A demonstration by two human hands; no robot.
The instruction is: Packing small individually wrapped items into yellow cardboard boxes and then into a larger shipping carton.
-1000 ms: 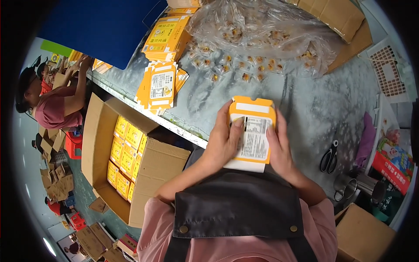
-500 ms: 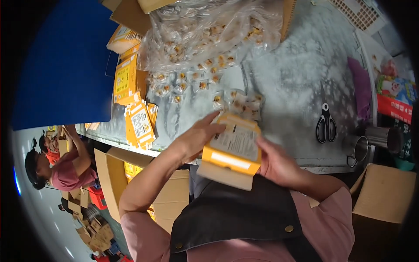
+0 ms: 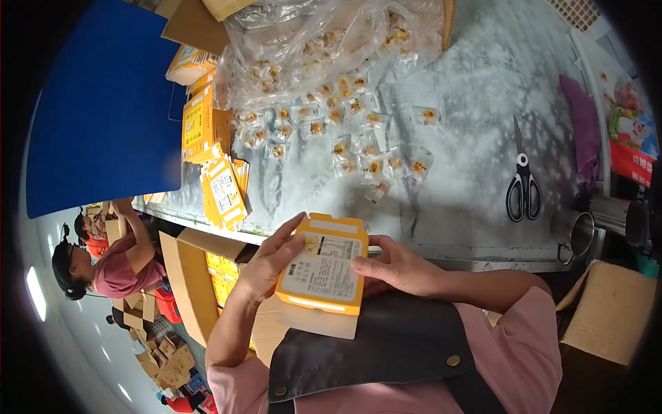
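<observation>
A yellow-orange carton with a white printed panel is held in front of my apron, at the table's near edge. My left hand grips its left side, fingers along the far corner. On the other side, my right hand has its thumb on the printed face and its fingers partly hidden behind. A grey-brown inner flap sticks out at the end nearest me. Beyond the carton, small clear packets with yellow-brown contents lie scattered on the table.
A large clear plastic bag of packets lies at the back. Flat yellow cartons are stacked at left. Scissors and metal mugs are at right. Below the left edge stands a cardboard box of yellow cartons. Another person works at far left.
Both hands have drawn the carton nearer to my body and slightly left. Packets once hidden behind it now show on the table. My right thumb now lies on its printed face.
</observation>
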